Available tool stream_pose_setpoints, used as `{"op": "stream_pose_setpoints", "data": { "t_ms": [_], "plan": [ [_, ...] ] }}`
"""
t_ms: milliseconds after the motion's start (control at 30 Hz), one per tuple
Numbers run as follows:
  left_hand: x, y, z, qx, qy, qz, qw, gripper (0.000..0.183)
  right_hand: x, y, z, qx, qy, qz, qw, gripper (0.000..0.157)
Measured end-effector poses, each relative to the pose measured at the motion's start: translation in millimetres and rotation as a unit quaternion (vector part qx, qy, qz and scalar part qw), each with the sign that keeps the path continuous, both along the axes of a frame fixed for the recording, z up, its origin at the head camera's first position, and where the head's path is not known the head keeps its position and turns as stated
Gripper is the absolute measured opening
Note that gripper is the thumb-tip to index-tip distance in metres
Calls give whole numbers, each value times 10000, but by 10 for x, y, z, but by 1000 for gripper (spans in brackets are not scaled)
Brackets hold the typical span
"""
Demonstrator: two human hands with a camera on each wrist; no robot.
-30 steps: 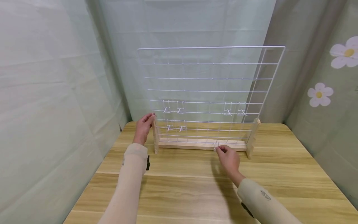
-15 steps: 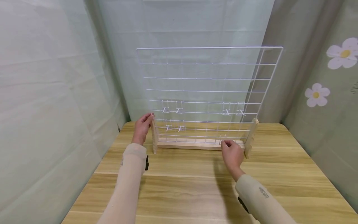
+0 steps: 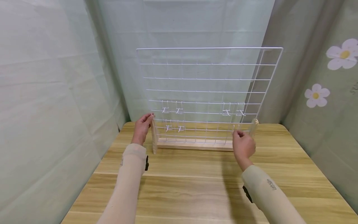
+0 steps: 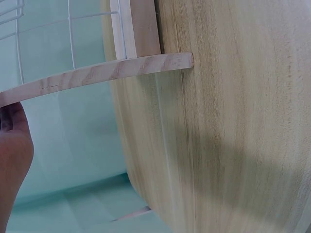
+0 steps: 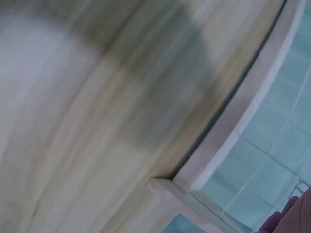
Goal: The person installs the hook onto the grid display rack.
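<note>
A white wire grid panel [image 3: 209, 48] stands upright in a pale wooden stand [image 3: 195, 145]. My left hand [image 3: 142, 128] holds the top of the stand's left side post [image 4: 97, 73], thumb and fingers at its edge. Low on the right of the grid, my right hand [image 3: 242, 145] pinches a white wire hook [image 3: 233, 127], its two bent tips showing above the fingers. In the right wrist view, only part of the right hand [image 5: 294, 216] shows at the corner, beside a bit of the hook [image 5: 300, 186].
Several white hooks hang on the grid: a pair at upper left [image 3: 179, 110], a pair at upper right [image 3: 226, 112], and a pair at lower left [image 3: 181, 128]. The wood-grain table [image 3: 179, 186] is bounded by pale curtains [image 3: 56, 93] at the sides and back.
My right hand has moved up and to the right with the hook, from the stand's base rail toward the lower right of the grid. My left hand stays on the post.
</note>
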State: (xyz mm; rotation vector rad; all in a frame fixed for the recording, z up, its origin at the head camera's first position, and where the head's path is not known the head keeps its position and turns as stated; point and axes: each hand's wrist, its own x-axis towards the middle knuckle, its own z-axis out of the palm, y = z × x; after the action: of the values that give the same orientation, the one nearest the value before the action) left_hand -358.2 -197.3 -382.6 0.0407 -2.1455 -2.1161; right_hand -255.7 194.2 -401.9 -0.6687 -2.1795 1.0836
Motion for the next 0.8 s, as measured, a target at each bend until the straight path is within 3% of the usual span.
{"op": "stream_pose_setpoints", "data": {
  "t_ms": [433,800],
  "plan": [
    [21,19,12,15,25,21,10000,48,-115,109,209,-92,-446,48,9990,33],
    [51,24,22,2,33,28,10000,46,-104,58,102,-13,-675,334,9972,32]
  ]
}}
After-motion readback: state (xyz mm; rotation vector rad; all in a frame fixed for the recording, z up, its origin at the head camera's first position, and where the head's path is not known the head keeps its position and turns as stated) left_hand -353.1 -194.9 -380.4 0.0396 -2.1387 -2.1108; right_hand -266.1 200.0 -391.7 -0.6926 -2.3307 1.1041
